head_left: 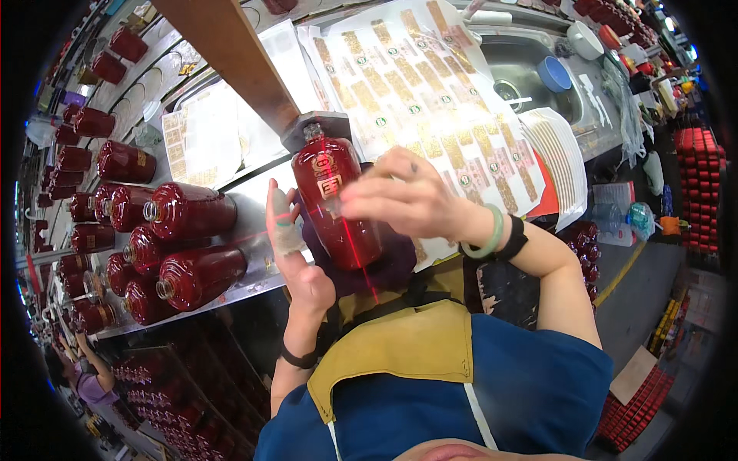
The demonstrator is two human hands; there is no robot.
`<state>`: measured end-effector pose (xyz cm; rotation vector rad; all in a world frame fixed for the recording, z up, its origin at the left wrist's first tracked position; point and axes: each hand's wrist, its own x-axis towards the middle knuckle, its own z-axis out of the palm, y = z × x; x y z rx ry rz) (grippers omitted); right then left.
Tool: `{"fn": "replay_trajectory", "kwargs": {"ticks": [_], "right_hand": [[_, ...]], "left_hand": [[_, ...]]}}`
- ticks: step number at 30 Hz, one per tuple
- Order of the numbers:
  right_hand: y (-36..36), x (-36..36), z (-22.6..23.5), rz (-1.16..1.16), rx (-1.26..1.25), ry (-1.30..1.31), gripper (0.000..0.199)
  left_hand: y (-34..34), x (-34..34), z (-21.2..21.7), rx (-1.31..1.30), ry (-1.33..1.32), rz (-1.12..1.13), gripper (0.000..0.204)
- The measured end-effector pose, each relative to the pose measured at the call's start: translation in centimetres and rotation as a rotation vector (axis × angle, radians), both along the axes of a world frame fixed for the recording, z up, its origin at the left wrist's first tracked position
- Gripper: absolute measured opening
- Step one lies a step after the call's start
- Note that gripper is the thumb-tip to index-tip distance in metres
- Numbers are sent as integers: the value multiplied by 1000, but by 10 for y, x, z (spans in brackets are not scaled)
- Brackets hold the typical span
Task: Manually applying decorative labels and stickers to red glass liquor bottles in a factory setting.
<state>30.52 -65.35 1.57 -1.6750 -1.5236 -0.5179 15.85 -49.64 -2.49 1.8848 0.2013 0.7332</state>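
A dark red glass bottle (338, 196) lies in front of me, its neck against a grey metal block (315, 129) and its base toward my body. Gold characters mark its face, and a thin red light line runs along it. My right hand (403, 198) reaches over from the right, fingers bent together at the gold label (331, 187); a small whitish scrap shows by the fingertips, too blurred to name. Along the bottle's left side stands my left hand (292, 250), open, fingers straight, with pale wrapping on them. Dark purple cloth (396, 261) lies under the bottle.
Sheets of gold stickers (415, 84) cover the bench beyond. Several red bottles (192, 211) crowd the left side. A brown beam (231, 58) comes down to the block. At right are a stack of white trays (565, 165) and a sink (511, 65) with a blue bowl (553, 74).
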Motion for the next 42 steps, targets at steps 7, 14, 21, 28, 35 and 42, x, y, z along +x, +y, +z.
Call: {"fn": "replay_trajectory", "kwargs": {"ticks": [7, 14, 21, 28, 35, 42], "right_hand": [[-73, 83, -3, -501, -175, 441, 23], [-146, 232, -56, -863, -509, 505, 52], [-166, 280, -92, -952, -895, 811, 109], [-183, 289, -93, -669, -851, 1115, 77], [-186, 276, -67, -811, -901, 1280, 35], [-205, 288, -89, -1102, -388, 1034, 25]], "left_hand": [[-1, -15, 1, 281, 75, -80, 79], [2, -10, 10, 262, 90, -67, 70], [1, -10, 12, 269, 117, -50, 75], [2, -9, 7, 281, 101, -27, 76], [3, -7, 7, 274, 101, -20, 75], [4, -6, 10, 257, 93, -40, 72]]}}
